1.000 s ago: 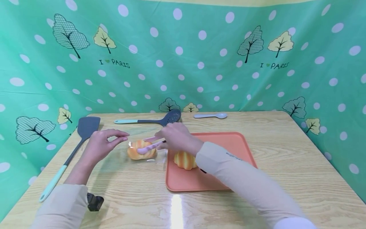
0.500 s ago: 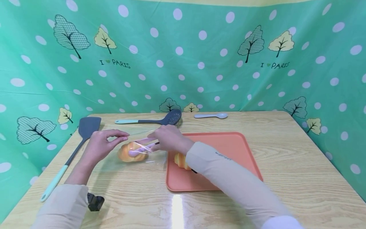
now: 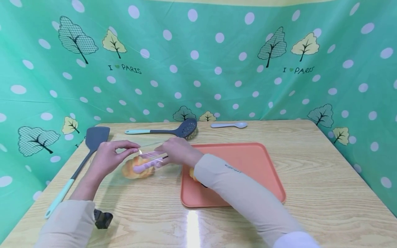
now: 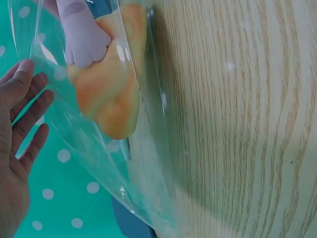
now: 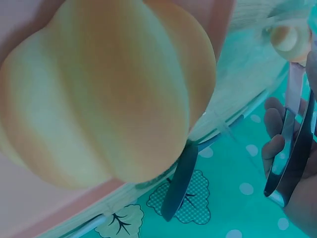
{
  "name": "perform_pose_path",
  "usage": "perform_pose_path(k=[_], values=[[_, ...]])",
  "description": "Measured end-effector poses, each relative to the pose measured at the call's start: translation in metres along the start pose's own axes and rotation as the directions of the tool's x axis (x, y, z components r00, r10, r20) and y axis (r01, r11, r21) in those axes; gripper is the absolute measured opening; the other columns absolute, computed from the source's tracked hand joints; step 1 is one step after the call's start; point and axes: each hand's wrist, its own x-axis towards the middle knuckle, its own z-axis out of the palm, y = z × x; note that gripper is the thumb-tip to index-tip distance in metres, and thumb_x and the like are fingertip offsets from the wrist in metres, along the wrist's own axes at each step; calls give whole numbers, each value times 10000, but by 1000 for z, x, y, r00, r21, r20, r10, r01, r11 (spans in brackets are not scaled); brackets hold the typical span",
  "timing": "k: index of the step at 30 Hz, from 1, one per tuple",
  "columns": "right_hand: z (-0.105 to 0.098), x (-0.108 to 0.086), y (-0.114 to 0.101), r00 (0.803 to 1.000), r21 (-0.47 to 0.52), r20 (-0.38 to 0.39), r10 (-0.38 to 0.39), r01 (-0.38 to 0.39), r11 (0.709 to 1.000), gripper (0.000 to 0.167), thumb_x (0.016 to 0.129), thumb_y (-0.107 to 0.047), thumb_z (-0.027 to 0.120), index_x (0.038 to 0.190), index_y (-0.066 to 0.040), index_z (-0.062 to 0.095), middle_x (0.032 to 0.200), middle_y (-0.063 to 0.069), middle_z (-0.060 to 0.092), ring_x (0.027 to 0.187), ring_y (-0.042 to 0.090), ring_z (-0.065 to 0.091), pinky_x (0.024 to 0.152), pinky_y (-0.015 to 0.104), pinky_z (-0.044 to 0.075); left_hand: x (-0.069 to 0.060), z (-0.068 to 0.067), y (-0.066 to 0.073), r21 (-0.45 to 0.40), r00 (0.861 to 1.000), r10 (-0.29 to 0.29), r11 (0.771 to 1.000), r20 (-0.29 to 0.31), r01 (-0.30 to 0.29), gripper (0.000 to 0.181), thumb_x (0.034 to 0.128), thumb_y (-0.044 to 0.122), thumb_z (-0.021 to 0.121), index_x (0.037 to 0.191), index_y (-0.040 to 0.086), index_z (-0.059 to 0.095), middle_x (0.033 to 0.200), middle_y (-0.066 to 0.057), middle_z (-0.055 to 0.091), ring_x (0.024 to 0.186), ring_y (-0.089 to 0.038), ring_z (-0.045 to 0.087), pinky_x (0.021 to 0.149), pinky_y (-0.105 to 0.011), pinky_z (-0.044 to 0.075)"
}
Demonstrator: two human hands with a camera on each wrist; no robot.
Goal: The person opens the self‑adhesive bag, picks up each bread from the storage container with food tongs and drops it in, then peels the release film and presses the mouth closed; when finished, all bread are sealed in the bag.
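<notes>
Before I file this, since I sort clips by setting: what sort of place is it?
Likely a staged tabletop set: a green printed cloth hangs behind the table, which bears a tray.

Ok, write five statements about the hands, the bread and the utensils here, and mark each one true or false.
1. The right hand holds tongs that grip twisted bread. True.
2. The left hand grips the spatula. False: the left hand pinches a clear bag.
3. A ridged roll lies on the pink tray. True.
4. The pale spoon lies on the tray. False: the spoon lies on the table, beyond the tray.
5. The skimmer has a mint-green handle. True.
</notes>
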Motion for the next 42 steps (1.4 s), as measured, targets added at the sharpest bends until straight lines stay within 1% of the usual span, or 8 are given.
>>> perform_pose_path(k=[13,22,24,26,28,30,33,42], values=[[0,3,-6,999,52,16,-31,31,998,706,852,-568,727,1432,-184,603,1305,-9,685,1143,159,662,1010,286,488,-2,1,-1,26,1000,-15,1000,24,14,112,860,74,813,948,143,821,888,2,783,816,-249,744,671,-198,495],[-5,-7,3,1000,84,-6,-6,7,996,699,858,-574,733,1432,-197,606,1328,-24,673,1191,155,644,979,299,517,-4,-1,-3,9,1000,0,1000,19,0,133,850,64,820,958,143,822,900,3,784,842,-246,747,730,-65,437],[-7,-12,6,1000,104,-5,2,-1,995,698,866,-563,733,1442,-193,595,1254,-24,709,1082,118,668,952,274,516,-4,-2,-4,5,1000,0,1000,22,0,140,850,67,822,966,146,823,905,-4,785,840,-248,745,723,-72,441],[-11,-17,9,1000,127,0,5,-5,992,698,876,-553,730,1452,-186,583,992,-30,739,811,73,627,837,234,509,-5,-2,-4,-1,1000,-2,1000,28,2,142,854,74,819,976,147,823,911,-9,785,834,-249,742,706,-89,443],[-14,-23,13,1000,147,7,9,-10,989,702,883,-550,731,1460,-184,573,706,-42,602,594,65,437,669,225,443,-5,-2,-4,-2,999,-3,1000,35,3,143,857,79,817,985,143,821,917,-14,785,837,-254,741,706,-95,445],[-19,-29,16,1000,152,19,9,-11,988,704,889,-545,731,1470,-184,563,597,-34,412,537,94,278,578,245,339,-5,-2,-3,-3,999,-3,1000,42,4,142,860,83,816,992,135,820,921,-17,785,843,-260,741,707,-92,445],[-26,-39,20,1000,143,13,13,-15,990,697,884,-542,742,1462,-191,575,621,-52,417,543,82,312,541,242,303,-5,-2,-3,0,999,0,1000,45,0,143,856,81,818,991,128,819,918,-14,785,859,-268,743,726,-76,443],[-45,-72,35,999,100,-27,25,-22,995,691,878,-565,743,1450,-207,590,775,-60,582,663,111,479,588,245,379,-6,-1,-4,6,998,-7,1000,57,7,143,864,97,814,997,149,820,927,-9,785,849,-245,737,687,-117,444]])
